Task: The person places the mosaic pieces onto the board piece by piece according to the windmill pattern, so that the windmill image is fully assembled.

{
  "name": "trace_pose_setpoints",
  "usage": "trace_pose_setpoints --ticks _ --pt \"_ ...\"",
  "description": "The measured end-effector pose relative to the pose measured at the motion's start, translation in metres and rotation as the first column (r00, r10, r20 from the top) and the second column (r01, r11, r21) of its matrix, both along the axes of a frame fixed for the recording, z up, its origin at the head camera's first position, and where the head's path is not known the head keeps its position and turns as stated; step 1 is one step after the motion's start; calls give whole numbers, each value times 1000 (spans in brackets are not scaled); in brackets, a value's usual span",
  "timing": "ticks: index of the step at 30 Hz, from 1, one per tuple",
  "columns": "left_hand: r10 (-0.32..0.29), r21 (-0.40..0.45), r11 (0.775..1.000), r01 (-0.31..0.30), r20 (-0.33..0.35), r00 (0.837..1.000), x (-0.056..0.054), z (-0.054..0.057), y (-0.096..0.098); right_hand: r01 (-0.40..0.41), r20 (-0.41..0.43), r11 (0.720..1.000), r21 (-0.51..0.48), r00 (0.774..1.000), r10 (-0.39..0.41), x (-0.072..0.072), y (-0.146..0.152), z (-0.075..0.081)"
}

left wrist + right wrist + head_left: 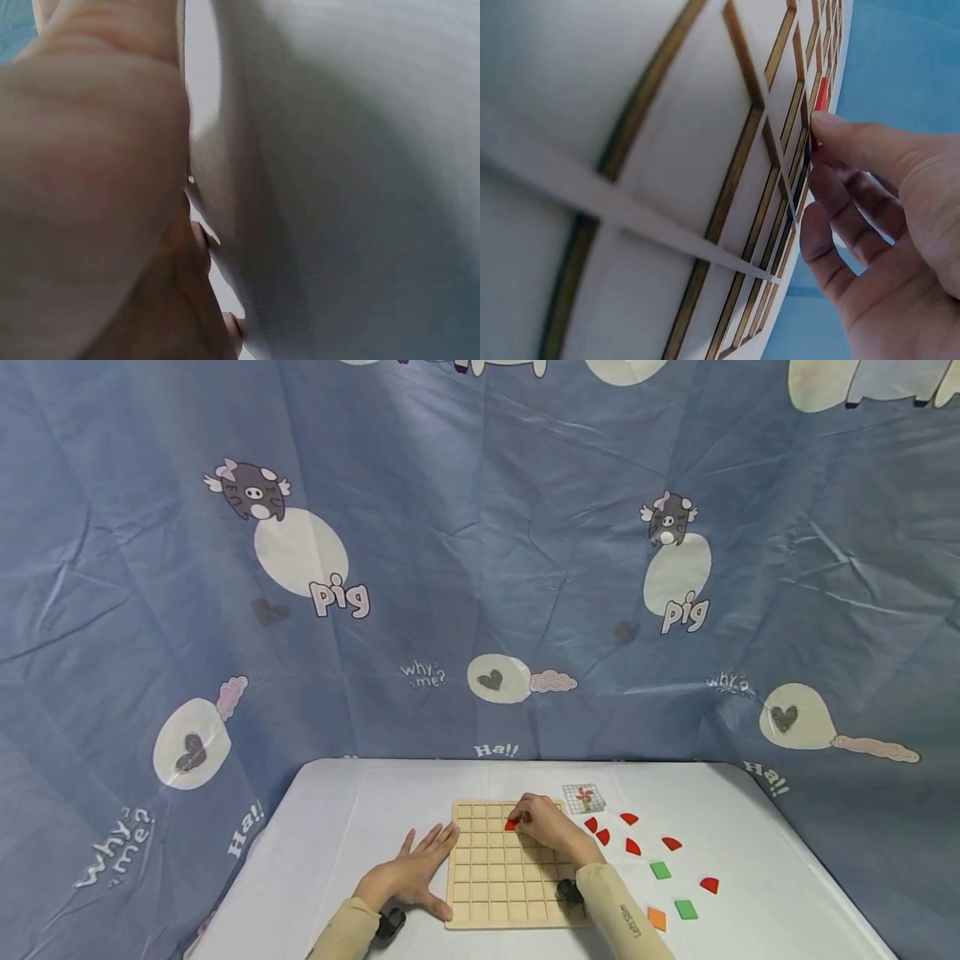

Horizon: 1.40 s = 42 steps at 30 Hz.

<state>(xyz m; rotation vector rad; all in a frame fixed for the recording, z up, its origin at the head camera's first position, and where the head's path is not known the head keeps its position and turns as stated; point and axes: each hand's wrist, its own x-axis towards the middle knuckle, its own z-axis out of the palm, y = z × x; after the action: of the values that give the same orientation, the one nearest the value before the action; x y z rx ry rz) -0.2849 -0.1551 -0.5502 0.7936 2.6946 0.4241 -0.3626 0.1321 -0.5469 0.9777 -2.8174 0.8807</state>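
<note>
A square wooden grid board [487, 866] lies on the white table. My right hand [545, 821] is over its far part and pinches a red quarter-circle piece [511, 826] at one of the cells. In the right wrist view the same red piece [821, 94] shows as a thin edge by the thumb of the right hand [885, 202], against the board's raised ridges. Flat beside the board's left edge rests my left hand [415, 874], its fingers spread and the fingertips touching the rim. The left wrist view has the left hand [97, 195] close up over the tabletop.
Right of the board lie several loose red quarter-circles [633, 846], two green squares [660, 870] and an orange square [656, 918]. A small pattern card [583, 798] with a gridded pinwheel picture sits at the board's far right corner. A blue printed curtain [480, 568] hangs behind the table.
</note>
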Motion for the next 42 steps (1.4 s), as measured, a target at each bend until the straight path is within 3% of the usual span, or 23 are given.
trace_pose_setpoints --ticks 9,27,42 --pt "10 -3 1000 -10 -5 1000 -2 -6 0 41 21 999 2 999 -41 2 -1 -2" --pt "4 4 1000 -4 -1 1000 -4 -3 0 56 55 998 -32 997 -54 4 5 0" --pt "10 -2 1000 -10 -9 1000 -3 -5 0 116 97 984 -136 990 -104 18 27 19"
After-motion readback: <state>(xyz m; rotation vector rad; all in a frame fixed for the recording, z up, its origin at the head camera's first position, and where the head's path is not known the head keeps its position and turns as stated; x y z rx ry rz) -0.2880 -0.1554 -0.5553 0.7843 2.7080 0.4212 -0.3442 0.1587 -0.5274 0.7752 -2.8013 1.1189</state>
